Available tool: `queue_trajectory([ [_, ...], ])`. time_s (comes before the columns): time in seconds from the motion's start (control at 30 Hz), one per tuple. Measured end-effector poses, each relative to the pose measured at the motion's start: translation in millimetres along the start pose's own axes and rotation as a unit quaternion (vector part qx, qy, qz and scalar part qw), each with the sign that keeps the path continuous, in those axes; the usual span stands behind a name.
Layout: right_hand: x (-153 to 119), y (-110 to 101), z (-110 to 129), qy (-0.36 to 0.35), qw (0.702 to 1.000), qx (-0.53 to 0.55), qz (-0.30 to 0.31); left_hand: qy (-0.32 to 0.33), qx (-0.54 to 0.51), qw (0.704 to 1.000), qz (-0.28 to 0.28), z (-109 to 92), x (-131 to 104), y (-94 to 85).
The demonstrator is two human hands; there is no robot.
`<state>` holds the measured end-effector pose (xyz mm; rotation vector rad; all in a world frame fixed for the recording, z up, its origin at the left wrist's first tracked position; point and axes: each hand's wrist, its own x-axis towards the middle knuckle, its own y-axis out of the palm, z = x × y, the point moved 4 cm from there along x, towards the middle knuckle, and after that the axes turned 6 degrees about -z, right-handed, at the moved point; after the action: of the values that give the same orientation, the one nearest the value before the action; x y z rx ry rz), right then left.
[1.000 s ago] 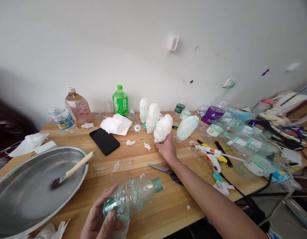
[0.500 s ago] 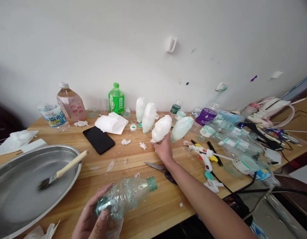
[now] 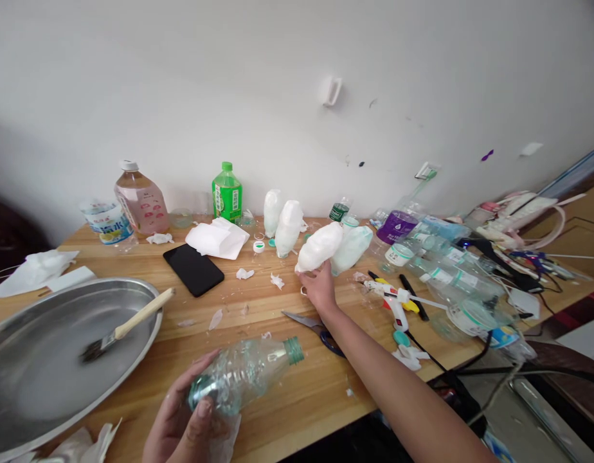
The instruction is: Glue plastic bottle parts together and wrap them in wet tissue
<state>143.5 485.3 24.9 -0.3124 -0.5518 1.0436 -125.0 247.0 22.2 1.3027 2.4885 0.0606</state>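
Note:
My left hand (image 3: pixel 184 411) is wrapped round the base of a clear greenish plastic bottle (image 3: pixel 249 373), which lies sideways with its capless neck pointing right. Farther off, my right hand (image 3: pixel 317 283) grips the lower end of a white-covered bottle (image 3: pixel 320 247), tilted up to the right. Just behind it leans another pale-covered bottle (image 3: pixel 353 249). Two more white-covered bottles (image 3: pixel 289 228) (image 3: pixel 272 213) stand to the left of it. Scissors (image 3: pixel 316 326) lie beside my right forearm, partly hidden by it.
A metal basin (image 3: pixel 155 315) with cloudy liquid and a brush (image 3: pixel 133 321) fills the left. A phone (image 3: pixel 193 269), white paper (image 3: pixel 217 238) and a green bottle (image 3: pixel 227 194) are behind. A glue gun (image 3: pixel 397 305) and several clear bottles (image 3: pixel 451 276) crowd the right.
The white-covered bottle in my right hand has tipped further to the right, its top now overlapping the pale-covered bottle. My left hand keeps its hold on the clear bottle.

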Motion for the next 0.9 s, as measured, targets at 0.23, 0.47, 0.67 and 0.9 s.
queue_trajectory([
  [0.23,0,-18,-3,0.025,0.999,-0.022,-0.019,0.005,0.006,1.000,0.015,-2,-2,2.5],
  [0.47,-1,-27,-3,0.035,0.995,-0.093,-0.018,-0.007,0.021,1.000,0.013,-6,-3,3.1],
  [0.67,4,-13,-2,0.032,0.994,-0.100,0.003,0.002,0.000,1.000,-0.018,-9,-8,8.4],
  [0.9,6,-9,-2,0.023,0.995,-0.098,0.021,0.012,-0.012,0.999,-0.037,-12,-15,14.3],
])
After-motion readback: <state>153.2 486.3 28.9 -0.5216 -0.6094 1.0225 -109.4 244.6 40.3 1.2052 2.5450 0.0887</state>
